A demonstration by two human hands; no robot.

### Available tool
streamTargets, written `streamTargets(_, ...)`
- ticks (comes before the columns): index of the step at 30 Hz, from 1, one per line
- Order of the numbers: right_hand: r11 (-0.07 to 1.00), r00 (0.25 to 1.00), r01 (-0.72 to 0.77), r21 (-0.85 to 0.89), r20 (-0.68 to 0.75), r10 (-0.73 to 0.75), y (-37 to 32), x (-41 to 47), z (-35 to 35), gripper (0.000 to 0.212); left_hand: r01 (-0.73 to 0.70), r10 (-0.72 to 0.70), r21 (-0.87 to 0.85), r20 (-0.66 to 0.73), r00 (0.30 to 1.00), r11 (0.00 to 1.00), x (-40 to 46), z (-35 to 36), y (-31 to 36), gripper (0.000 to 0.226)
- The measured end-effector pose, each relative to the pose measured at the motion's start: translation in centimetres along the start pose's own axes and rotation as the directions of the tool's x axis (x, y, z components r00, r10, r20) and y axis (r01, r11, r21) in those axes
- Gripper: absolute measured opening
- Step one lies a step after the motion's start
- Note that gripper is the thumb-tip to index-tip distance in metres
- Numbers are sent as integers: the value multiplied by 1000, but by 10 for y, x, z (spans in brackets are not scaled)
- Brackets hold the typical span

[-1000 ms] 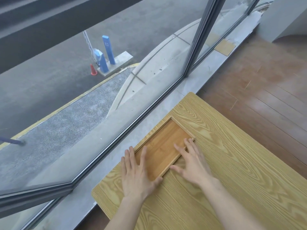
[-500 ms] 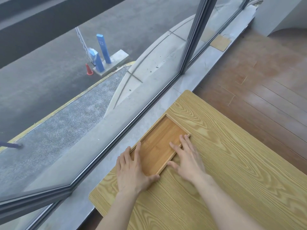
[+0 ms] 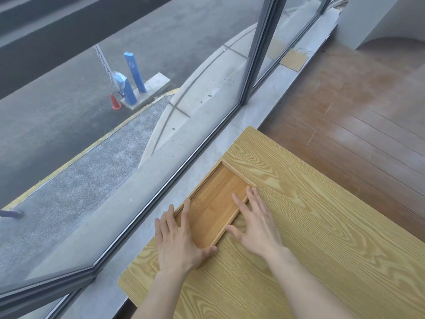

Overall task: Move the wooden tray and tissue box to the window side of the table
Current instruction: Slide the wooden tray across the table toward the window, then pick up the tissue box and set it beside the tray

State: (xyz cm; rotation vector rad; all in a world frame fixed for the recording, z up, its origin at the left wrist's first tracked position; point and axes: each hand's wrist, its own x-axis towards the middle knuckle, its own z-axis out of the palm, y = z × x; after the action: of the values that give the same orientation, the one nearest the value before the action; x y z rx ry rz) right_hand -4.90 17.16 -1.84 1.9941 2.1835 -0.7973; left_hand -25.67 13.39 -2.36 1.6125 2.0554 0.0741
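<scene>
my arms: both come in from the bottom edge, bare forearms over the light wood-grain surface (image 3: 322, 238)
left hand (image 3: 178, 242): flat, palm down on the near corner of the wooden tray (image 3: 215, 203), fingers (image 3: 185, 209) spread wide and pointing at the glass, thumb along the tray's short near rim. Not gripping anything, just lying on it
right hand (image 3: 256, 223): also spread flat, palm on the surface, fingers crossing the tray's long inner rim with the tips on the tray floor. Nothing pinched here either
wooden tray: shallow, darker than the surface, nothing in it, long side running right along the window edge of the surface
tissue box: can't see it from here
sill (image 3: 230, 139): grey concrete strip just beyond the tray
window (image 3: 138, 111): big glass, dark frame
outside: pavement, blue bollards (image 3: 134, 72), orange cone (image 3: 115, 102)
</scene>
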Motion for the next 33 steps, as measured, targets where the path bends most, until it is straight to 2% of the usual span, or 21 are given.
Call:
streamTargets(7,990,988,-133,49,-74,136,38,-31,-9,97,-176,176,15,0,984,984,-2,0,28,138)
streamTargets(13,942,941,-300,152,-116,318,93,-95,-17,97,-326,324,60,40,945,943,-16,18,88,137)
streamTargets(17,884,886,-410,226,-133,445,142,-154,-19,95,-437,431,62,92,898,897,-48,42,144,134)
streamTargets(24,791,784,-505,345,-200,587,242,-273,-32,91,-597,578,21,223,785,802,-136,98,249,127)
streamTargets(29,723,666,-539,432,-307,680,328,-373,-39,81,-683,668,-71,303,680,727,-207,153,318,116)
streamTargets(31,677,570,-566,470,-370,733,363,-412,-37,72,-694,681,-112,353,641,711,-237,175,341,110)
streamTargets(33,630,440,-590,505,-454,775,397,-445,-33,63,-701,700,-169,387,600,693,-266,194,361,103)
